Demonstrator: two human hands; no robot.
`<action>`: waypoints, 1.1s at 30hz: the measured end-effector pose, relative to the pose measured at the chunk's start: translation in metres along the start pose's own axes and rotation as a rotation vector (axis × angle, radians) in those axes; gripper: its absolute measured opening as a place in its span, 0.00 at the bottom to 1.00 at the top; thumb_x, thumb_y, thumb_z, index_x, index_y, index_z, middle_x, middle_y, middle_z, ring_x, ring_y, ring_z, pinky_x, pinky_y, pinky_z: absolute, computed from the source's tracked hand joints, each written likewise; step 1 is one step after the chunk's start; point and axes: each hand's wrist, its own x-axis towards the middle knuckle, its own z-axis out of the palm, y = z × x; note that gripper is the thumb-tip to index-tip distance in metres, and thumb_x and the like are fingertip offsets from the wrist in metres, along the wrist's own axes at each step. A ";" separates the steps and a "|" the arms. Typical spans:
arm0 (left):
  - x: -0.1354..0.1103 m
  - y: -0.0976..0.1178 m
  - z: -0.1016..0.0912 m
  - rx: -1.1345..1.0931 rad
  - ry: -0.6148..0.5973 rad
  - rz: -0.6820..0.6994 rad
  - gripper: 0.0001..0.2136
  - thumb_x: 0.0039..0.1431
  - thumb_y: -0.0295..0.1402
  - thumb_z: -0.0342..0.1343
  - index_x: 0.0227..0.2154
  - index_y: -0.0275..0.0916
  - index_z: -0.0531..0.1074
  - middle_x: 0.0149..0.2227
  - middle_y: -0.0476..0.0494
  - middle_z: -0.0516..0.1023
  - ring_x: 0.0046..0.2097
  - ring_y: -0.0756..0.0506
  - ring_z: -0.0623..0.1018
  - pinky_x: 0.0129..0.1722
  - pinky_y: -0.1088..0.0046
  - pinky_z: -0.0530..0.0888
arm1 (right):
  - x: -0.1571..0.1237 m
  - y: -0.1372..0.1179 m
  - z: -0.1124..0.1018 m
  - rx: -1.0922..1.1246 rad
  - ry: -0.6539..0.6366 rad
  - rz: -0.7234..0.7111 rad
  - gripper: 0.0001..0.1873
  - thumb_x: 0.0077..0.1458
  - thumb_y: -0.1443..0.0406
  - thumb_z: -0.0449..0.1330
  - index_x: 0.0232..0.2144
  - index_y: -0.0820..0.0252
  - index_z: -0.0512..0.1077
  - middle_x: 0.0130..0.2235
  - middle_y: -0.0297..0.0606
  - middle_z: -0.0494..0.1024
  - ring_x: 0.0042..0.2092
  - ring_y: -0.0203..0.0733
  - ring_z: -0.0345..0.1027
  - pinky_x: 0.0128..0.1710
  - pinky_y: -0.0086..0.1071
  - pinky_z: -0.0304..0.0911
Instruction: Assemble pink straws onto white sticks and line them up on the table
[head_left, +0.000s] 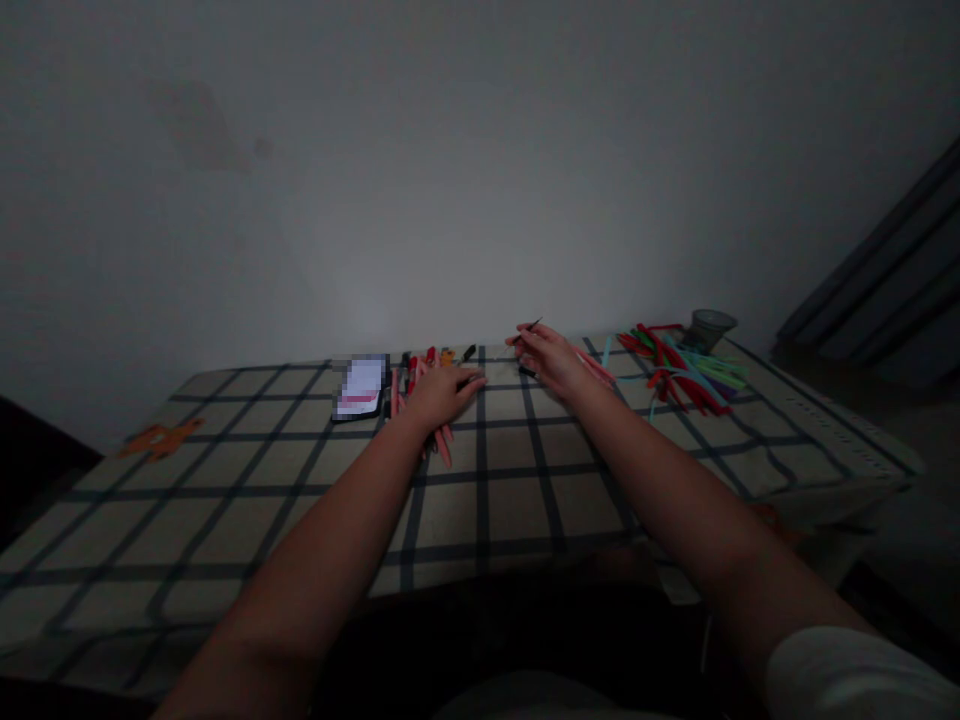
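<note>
My left hand (pixel 444 394) is low over the table, its fingers drawn together toward the thumb. Whatever lies between those fingertips is too dim to make out. Beneath and beside this hand lie several pink strips (pixel 444 447) and red pieces (pixel 413 372), partly covered by it. My right hand (pixel 549 361) is raised slightly, pinching a thin dark stick-like tool (pixel 535 323) that slants down to the left. A pale, fine end of it points toward the left hand. More pink strips (pixel 595 366) lie just right of my right hand.
A phone (pixel 364 387) with a lit, blurred screen lies at the left. To the right are red fuzzy strips (pixel 679 372), pale green strips (pixel 709 362) and a grey cup (pixel 711 328). The checked tablecloth (pixel 292 520) meets a plain wall (pixel 465 170) behind.
</note>
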 end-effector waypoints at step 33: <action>-0.001 0.004 0.000 0.038 -0.011 -0.057 0.19 0.63 0.47 0.47 0.45 0.44 0.77 0.40 0.41 0.81 0.43 0.40 0.78 0.43 0.63 0.69 | -0.001 0.010 0.007 0.003 -0.033 0.044 0.16 0.46 0.54 0.64 0.32 0.58 0.69 0.32 0.35 0.78 0.34 0.36 0.72 0.31 0.27 0.64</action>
